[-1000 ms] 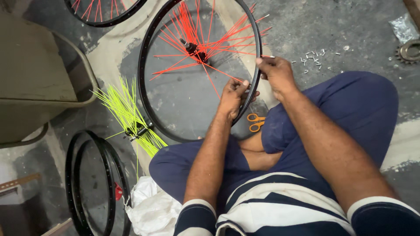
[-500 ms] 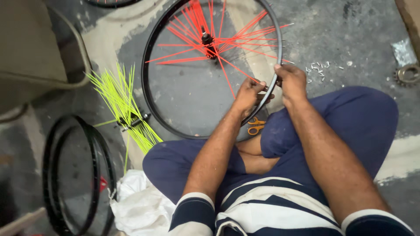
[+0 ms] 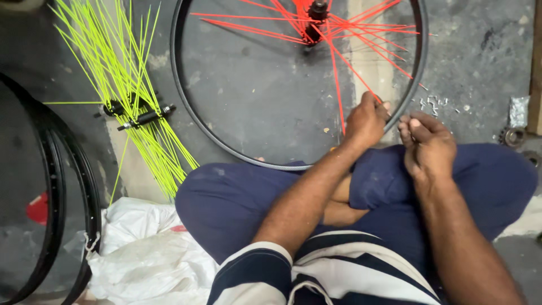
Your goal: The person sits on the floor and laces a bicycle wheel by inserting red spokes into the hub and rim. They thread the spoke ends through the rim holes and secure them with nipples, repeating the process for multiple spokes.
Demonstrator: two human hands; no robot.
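Note:
A black bicycle rim point(image 3: 186, 107) lies on the concrete floor in front of my crossed legs, with red spokes point(image 3: 339, 62) fanning out from its hub point(image 3: 316, 11). My left hand point(image 3: 366, 120) is closed on one red spoke where it meets the near right part of the rim. Just right of it, off the rim and above my knee, my right hand point(image 3: 427, 141) has its fingertips pinched together. Whether something small sits between those fingers is hidden.
A bundle of yellow-green spokes point(image 3: 121, 62) on black hubs point(image 3: 141, 116) lies at the left. Two more black rims point(image 3: 56, 192) lean at the far left beside a white plastic bag point(image 3: 141, 254). Small metal nipples point(image 3: 432, 103) and a sprocket point(image 3: 511, 135) lie at the right.
My right hand has come off the rim and drawn back toward my knee with its fingers pinched. The left hand stays at the rim on a red spoke. The view has dropped closer.

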